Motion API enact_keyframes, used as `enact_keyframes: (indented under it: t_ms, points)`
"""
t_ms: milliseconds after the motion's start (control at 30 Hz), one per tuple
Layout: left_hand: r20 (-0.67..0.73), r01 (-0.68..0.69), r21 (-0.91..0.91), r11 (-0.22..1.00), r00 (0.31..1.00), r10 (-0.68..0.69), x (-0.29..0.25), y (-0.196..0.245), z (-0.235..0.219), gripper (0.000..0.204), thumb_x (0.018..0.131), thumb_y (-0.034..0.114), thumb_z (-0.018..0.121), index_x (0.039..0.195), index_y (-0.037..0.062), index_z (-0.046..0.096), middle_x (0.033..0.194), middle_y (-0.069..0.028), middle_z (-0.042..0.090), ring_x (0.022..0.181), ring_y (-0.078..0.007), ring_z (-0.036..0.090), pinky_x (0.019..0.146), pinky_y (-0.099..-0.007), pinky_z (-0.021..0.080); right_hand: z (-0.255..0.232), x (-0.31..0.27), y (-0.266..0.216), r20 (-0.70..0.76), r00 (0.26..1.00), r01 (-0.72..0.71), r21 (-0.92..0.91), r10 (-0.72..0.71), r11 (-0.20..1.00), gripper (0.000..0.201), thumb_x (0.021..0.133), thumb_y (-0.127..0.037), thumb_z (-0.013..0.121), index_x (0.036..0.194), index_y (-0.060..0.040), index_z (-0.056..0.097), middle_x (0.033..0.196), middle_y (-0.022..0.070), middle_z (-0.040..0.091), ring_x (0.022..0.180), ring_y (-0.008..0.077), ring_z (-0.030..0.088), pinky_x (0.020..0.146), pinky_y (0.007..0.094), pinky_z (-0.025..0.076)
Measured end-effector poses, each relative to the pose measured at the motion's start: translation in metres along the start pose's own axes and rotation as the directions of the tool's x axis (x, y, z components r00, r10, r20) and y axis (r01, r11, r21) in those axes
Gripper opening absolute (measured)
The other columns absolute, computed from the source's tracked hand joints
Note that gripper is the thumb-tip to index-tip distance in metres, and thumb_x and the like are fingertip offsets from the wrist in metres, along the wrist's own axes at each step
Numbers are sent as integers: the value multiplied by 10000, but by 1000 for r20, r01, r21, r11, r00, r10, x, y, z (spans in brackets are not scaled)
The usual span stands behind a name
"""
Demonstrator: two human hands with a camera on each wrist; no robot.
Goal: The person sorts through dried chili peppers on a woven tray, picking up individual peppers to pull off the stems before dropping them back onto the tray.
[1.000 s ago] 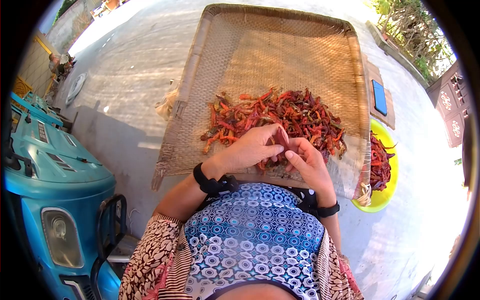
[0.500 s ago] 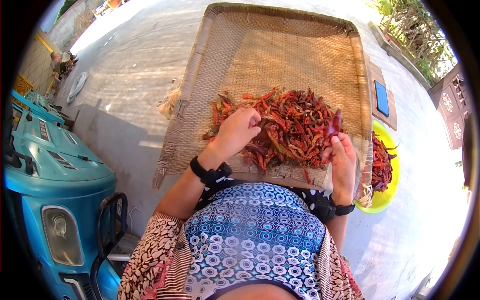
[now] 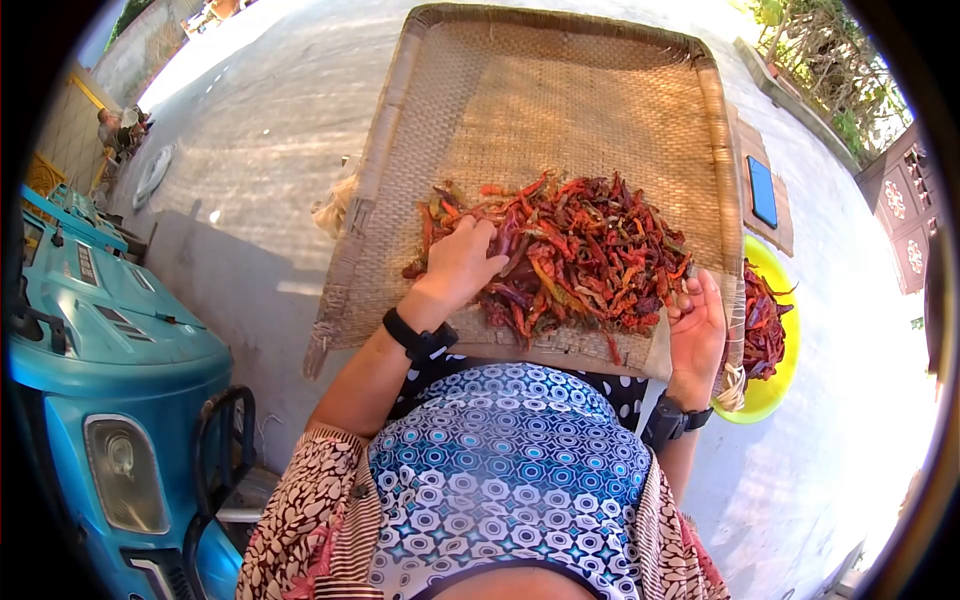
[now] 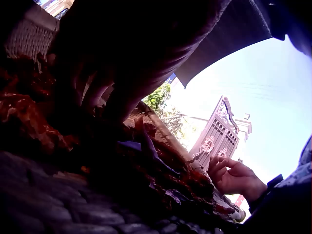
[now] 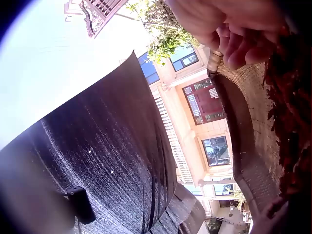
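Observation:
Dried red chili peppers lie in a wide heap at the near part of a woven tray, some darker or yellowish. My left hand reaches palm down into the left side of the heap, fingers bent downward. Its fingertips are among the peppers, beside a dark red one; I cannot tell whether they pinch it. In the left wrist view the same hand is in deep shadow over the peppers. My right hand is at the heap's right edge, palm turned up, fingers loosely curled, with nothing visible in them.
Right of the tray, a yellow-green basin holds more red peppers. Behind it a blue phone lies on a flat board. A teal vehicle stands at the left, and a person sits far back left.
My hands, together over one pepper at first, have moved apart. The right hand held up a dark pepper half a second ago and has let it go; the left has gone into the heap.

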State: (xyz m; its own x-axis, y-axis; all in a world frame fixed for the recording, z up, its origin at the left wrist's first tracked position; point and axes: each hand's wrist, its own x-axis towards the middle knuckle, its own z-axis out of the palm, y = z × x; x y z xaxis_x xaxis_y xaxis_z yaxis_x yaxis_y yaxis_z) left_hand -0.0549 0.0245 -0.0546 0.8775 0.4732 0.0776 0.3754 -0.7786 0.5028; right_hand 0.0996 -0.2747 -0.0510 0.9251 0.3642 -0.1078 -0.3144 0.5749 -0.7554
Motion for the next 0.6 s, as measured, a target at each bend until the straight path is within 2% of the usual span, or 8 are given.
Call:
enact_keyframes:
  t_ms: [100,200,300,400,467,500,600]
  points:
    - [-28,4,-60,998,1000,-6,1,-3,0,193,821,225,669,951,93,614,1012,-126,570,860,-338,625,736,-433,499,21,-6,9,73,997,-18,-118,27,993,214,982,-175,511,1140,-43,568,931,29,619,711,97,544,637,247,444]
    - [-111,27,-13,1000,993,-28,4,4,-8,198,848,215,661,944,51,608,947,-100,587,856,-278,617,733,-393,489,32,-9,18,138,989,-11,-237,45,971,179,980,-153,514,1110,-51,584,896,21,628,697,86,555,621,235,440]
    - [-106,-81,-154,985,992,65,2,12,-19,153,852,159,662,928,34,615,869,-83,625,790,-218,627,702,-347,493,44,-13,21,165,980,-32,-415,110,909,172,974,-154,528,1107,-61,584,886,13,629,678,76,552,609,219,434]
    - [87,-67,-460,886,989,120,-2,28,-24,145,836,160,654,915,42,628,834,-115,658,779,-264,646,695,-387,500,60,-19,25,276,950,18,-525,149,851,195,970,-169,550,1125,-53,575,869,15,624,659,57,536,615,204,437]
    - [181,-24,-532,847,973,141,-8,41,-28,137,851,123,659,928,15,624,796,-66,652,737,-157,611,664,-308,484,71,-23,28,330,932,85,-607,153,790,225,972,-182,559,1142,-34,564,854,17,617,652,50,526,617,196,441]
    - [226,0,-565,825,962,154,-10,46,-31,133,859,104,661,935,2,622,777,-42,650,716,-104,594,649,-269,476,74,-25,30,341,921,71,-623,188,779,225,972,-182,560,1139,-32,565,849,17,617,651,52,526,613,194,440]
    - [296,-16,-553,833,931,214,-12,51,-36,124,861,102,660,925,1,630,776,-45,643,728,-105,597,667,-265,482,75,-27,35,362,890,30,-651,276,759,190,973,-170,558,1100,-30,575,828,19,619,657,60,535,601,185,435]
